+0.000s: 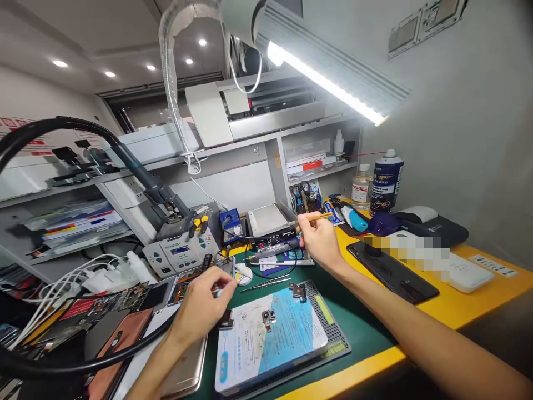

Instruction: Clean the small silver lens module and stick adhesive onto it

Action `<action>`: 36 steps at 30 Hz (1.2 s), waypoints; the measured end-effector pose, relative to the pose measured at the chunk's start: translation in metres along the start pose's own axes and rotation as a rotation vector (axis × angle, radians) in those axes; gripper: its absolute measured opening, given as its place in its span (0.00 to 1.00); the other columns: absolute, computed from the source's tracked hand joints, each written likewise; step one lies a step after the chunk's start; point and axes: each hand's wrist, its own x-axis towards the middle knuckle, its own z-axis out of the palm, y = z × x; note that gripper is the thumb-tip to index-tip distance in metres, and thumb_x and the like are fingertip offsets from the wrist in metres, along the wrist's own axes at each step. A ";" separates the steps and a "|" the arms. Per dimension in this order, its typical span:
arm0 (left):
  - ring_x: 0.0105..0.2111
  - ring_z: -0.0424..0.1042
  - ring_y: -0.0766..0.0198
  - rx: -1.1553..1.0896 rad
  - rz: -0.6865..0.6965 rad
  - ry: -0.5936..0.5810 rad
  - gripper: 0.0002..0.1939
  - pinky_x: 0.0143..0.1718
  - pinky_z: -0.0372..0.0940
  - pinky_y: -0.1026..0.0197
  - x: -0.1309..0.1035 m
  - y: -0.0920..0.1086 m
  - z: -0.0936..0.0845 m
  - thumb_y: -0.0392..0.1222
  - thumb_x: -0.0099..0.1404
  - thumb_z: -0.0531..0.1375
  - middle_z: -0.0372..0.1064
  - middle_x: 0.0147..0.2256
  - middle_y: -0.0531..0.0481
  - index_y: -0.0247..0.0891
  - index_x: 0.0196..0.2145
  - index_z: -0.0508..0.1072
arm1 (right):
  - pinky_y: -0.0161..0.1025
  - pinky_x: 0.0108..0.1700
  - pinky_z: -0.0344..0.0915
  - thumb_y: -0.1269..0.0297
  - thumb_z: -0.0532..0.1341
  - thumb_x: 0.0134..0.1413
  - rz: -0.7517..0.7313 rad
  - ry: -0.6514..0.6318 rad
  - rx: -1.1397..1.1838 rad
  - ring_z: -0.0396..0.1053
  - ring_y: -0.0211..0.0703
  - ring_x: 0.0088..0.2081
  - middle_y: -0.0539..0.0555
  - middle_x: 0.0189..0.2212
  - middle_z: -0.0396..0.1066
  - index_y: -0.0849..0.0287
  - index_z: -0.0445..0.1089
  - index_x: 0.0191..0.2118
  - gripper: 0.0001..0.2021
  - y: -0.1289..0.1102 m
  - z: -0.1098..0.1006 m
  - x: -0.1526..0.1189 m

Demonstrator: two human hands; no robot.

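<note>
My right hand [320, 241] is raised over the back of the green mat and grips a thin golden-brown stick-like tool [320, 217] between thumb and fingers. My left hand [208, 300] hovers at the left edge of a white and blue box [275, 355], its thumb and index finger curved towards each other with a gap between them. Beneath that hand lies a small black part [226, 320]. A small camera module [268, 318] rests on the middle of the box, and another dark part [297, 291] sits at its back right corner. Tweezers [266, 284] lie behind the box.
A black phone [391, 272] and a white device [466, 272] lie on the right. Phone parts and a thick black hose [125, 353] crowd the left. Behind stand a soldering station [183, 253], spray can [385, 183] and bottle [361, 189]. A lamp [328, 78] hangs overhead.
</note>
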 end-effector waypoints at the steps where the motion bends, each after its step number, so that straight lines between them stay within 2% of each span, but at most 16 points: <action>1: 0.30 0.70 0.59 0.031 -0.032 0.024 0.14 0.34 0.63 0.59 0.005 -0.006 -0.002 0.49 0.69 0.54 0.71 0.32 0.49 0.40 0.30 0.72 | 0.33 0.17 0.59 0.50 0.58 0.60 -0.001 -0.011 0.022 0.65 0.35 0.15 0.49 0.20 0.69 0.58 0.65 0.31 0.16 -0.002 0.001 -0.001; 3: 0.29 0.69 0.59 0.076 -0.052 0.020 0.14 0.31 0.63 0.59 0.013 -0.013 -0.003 0.47 0.69 0.52 0.71 0.30 0.49 0.38 0.32 0.73 | 0.32 0.16 0.58 0.49 0.58 0.61 0.005 -0.029 0.061 0.63 0.34 0.14 0.48 0.19 0.68 0.57 0.62 0.29 0.18 -0.004 0.000 -0.003; 5: 0.29 0.71 0.59 0.109 -0.029 -0.048 0.11 0.31 0.64 0.59 0.021 -0.015 0.000 0.43 0.68 0.53 0.73 0.30 0.49 0.38 0.34 0.74 | 0.31 0.15 0.56 0.48 0.58 0.60 0.021 -0.043 0.092 0.62 0.34 0.14 0.46 0.17 0.66 0.57 0.61 0.28 0.18 -0.004 -0.001 -0.004; 7: 0.35 0.73 0.58 0.141 0.036 -0.145 0.09 0.37 0.66 0.58 0.029 -0.012 0.005 0.39 0.67 0.56 0.75 0.36 0.48 0.39 0.35 0.76 | 0.31 0.14 0.55 0.49 0.59 0.59 0.040 -0.061 0.120 0.62 0.34 0.13 0.46 0.16 0.65 0.57 0.62 0.28 0.17 -0.003 -0.002 -0.004; 10: 0.44 0.72 0.56 0.187 0.113 -0.249 0.07 0.49 0.66 0.52 0.042 -0.006 0.014 0.40 0.68 0.58 0.74 0.42 0.46 0.39 0.40 0.76 | 0.30 0.13 0.53 0.51 0.60 0.57 0.066 -0.084 0.157 0.61 0.34 0.12 0.45 0.16 0.65 0.57 0.62 0.27 0.16 -0.001 -0.001 -0.004; 13: 0.47 0.72 0.56 0.204 0.132 -0.343 0.14 0.48 0.69 0.48 0.055 -0.003 0.020 0.46 0.70 0.59 0.70 0.50 0.43 0.37 0.50 0.72 | 0.30 0.12 0.52 0.52 0.61 0.56 0.095 -0.087 0.185 0.61 0.34 0.12 0.45 0.15 0.64 0.57 0.62 0.26 0.15 0.001 -0.001 -0.003; 16: 0.48 0.72 0.55 0.162 0.103 -0.368 0.17 0.48 0.71 0.48 0.062 -0.002 0.023 0.46 0.70 0.59 0.68 0.53 0.42 0.37 0.54 0.70 | 0.29 0.11 0.52 0.54 0.62 0.54 0.138 -0.104 0.217 0.61 0.33 0.12 0.45 0.14 0.64 0.57 0.63 0.26 0.14 0.002 -0.001 -0.001; 19: 0.47 0.72 0.56 0.037 0.050 -0.332 0.17 0.47 0.71 0.48 0.064 0.002 0.019 0.45 0.70 0.59 0.69 0.52 0.42 0.37 0.53 0.70 | 0.29 0.11 0.52 0.56 0.62 0.53 0.216 -0.187 0.265 0.61 0.34 0.12 0.46 0.15 0.66 0.58 0.64 0.27 0.12 0.000 -0.001 -0.001; 21: 0.43 0.74 0.58 -0.099 0.009 -0.282 0.15 0.43 0.72 0.51 0.061 0.007 0.014 0.46 0.70 0.60 0.71 0.47 0.44 0.35 0.49 0.72 | 0.29 0.11 0.53 0.57 0.62 0.51 0.284 -0.281 0.297 0.63 0.35 0.12 0.49 0.16 0.68 0.59 0.66 0.27 0.11 -0.003 0.000 -0.002; 24: 0.30 0.72 0.64 -0.343 -0.057 -0.197 0.14 0.31 0.69 0.61 0.053 0.017 0.008 0.49 0.66 0.62 0.73 0.34 0.47 0.33 0.40 0.74 | 0.30 0.12 0.55 0.59 0.62 0.50 0.371 -0.402 0.320 0.64 0.35 0.14 0.52 0.19 0.70 0.61 0.68 0.27 0.10 -0.010 0.003 -0.007; 27: 0.18 0.62 0.71 -0.560 -0.129 -0.123 0.19 0.20 0.59 0.65 0.045 0.025 0.004 0.53 0.59 0.66 0.68 0.25 0.53 0.32 0.38 0.74 | 0.29 0.12 0.55 0.61 0.61 0.51 0.402 -0.446 0.295 0.64 0.34 0.15 0.53 0.22 0.72 0.62 0.70 0.30 0.09 -0.015 0.004 -0.011; 31: 0.19 0.59 0.73 -0.799 -0.211 0.042 0.23 0.18 0.54 0.67 0.039 0.022 0.000 0.52 0.55 0.68 0.67 0.27 0.53 0.32 0.42 0.75 | 0.27 0.13 0.55 0.63 0.63 0.50 0.394 -0.484 0.196 0.66 0.33 0.17 0.51 0.24 0.71 0.62 0.71 0.31 0.06 -0.013 0.003 -0.011; 33: 0.21 0.61 0.71 -0.905 -0.251 0.112 0.23 0.18 0.55 0.68 0.037 0.015 -0.003 0.50 0.56 0.68 0.66 0.26 0.53 0.31 0.43 0.75 | 0.28 0.14 0.56 0.64 0.64 0.49 0.410 -0.560 0.137 0.68 0.35 0.19 0.52 0.25 0.72 0.62 0.72 0.32 0.06 -0.009 0.001 -0.010; 36: 0.24 0.61 0.70 -1.036 -0.305 0.149 0.20 0.18 0.54 0.69 0.035 0.002 -0.006 0.47 0.55 0.69 0.65 0.26 0.52 0.31 0.40 0.76 | 0.30 0.16 0.59 0.65 0.66 0.49 0.443 -0.698 0.053 0.73 0.40 0.22 0.56 0.31 0.76 0.63 0.75 0.35 0.08 -0.004 -0.001 -0.010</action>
